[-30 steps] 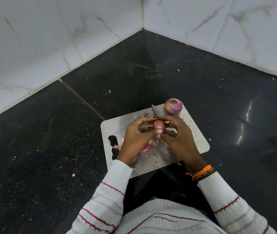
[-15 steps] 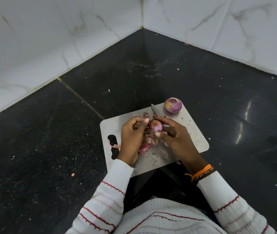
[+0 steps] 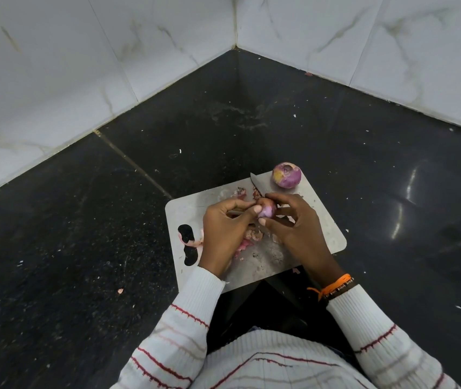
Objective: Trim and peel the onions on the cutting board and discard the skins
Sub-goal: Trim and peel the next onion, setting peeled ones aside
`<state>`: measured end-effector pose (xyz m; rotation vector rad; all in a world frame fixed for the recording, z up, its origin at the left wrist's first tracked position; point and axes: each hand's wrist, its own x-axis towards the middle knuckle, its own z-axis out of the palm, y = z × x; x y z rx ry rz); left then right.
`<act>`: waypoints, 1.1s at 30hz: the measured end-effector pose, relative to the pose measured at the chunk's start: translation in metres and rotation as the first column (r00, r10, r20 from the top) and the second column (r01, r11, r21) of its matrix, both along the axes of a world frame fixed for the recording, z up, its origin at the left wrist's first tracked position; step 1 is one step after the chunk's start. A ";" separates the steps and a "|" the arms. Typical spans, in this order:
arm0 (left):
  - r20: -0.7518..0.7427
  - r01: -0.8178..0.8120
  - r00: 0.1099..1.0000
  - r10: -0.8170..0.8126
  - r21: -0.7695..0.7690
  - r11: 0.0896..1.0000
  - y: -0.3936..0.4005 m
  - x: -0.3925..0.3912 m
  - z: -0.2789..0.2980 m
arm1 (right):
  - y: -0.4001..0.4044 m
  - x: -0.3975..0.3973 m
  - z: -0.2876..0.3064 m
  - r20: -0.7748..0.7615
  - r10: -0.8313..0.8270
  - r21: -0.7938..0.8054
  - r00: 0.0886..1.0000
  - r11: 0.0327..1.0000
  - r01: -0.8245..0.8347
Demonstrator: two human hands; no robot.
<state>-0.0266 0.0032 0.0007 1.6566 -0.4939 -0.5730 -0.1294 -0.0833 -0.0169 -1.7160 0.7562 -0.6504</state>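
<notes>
Cutting board (image 3: 324,234): onion (image 3: 267,211), skins (image 3: 247,240)

No legible text, brand, number or sign appears on any surface; the dark band (image 3: 339,289) on the right wrist, just beside the orange wristband (image 3: 333,284), carries pale lettering-like marks, too small and blurred to read
</notes>
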 end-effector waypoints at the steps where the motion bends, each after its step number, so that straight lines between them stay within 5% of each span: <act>1: 0.015 -0.001 1.000 0.001 -0.003 1.000 0.000 0.000 0.000 | 0.000 0.000 0.000 -0.001 -0.005 -0.004 1.000 1.000 0.005; 6: 0.072 -0.037 0.997 0.036 0.015 0.999 -0.001 -0.001 0.001 | 0.001 -0.001 0.002 -0.007 0.009 0.039 1.000 0.999 -0.009; 10: 0.056 -0.064 0.997 0.062 0.030 0.998 0.000 0.002 0.000 | 0.002 -0.004 0.007 0.137 0.060 0.289 0.989 0.952 -0.098; 14: 0.069 -0.082 0.994 0.079 0.046 0.996 0.002 0.007 -0.005 | -0.002 -0.005 0.004 0.458 -0.034 0.693 0.888 0.639 -0.333; 19: 0.062 -0.108 0.993 0.103 0.074 0.991 0.002 0.010 -0.010 | -0.011 -0.008 -0.002 0.552 -0.141 0.773 0.822 0.455 -0.442; 27: -0.007 0.003 1.000 -0.003 -0.021 1.000 0.000 0.002 -0.001 | -0.011 -0.007 0.000 0.540 -0.103 0.787 0.835 0.414 -0.458; 33: -0.042 0.095 0.994 -0.096 -0.027 0.995 -0.003 -0.003 0.001 | -0.008 -0.005 0.005 0.493 -0.032 0.727 0.869 0.564 -0.392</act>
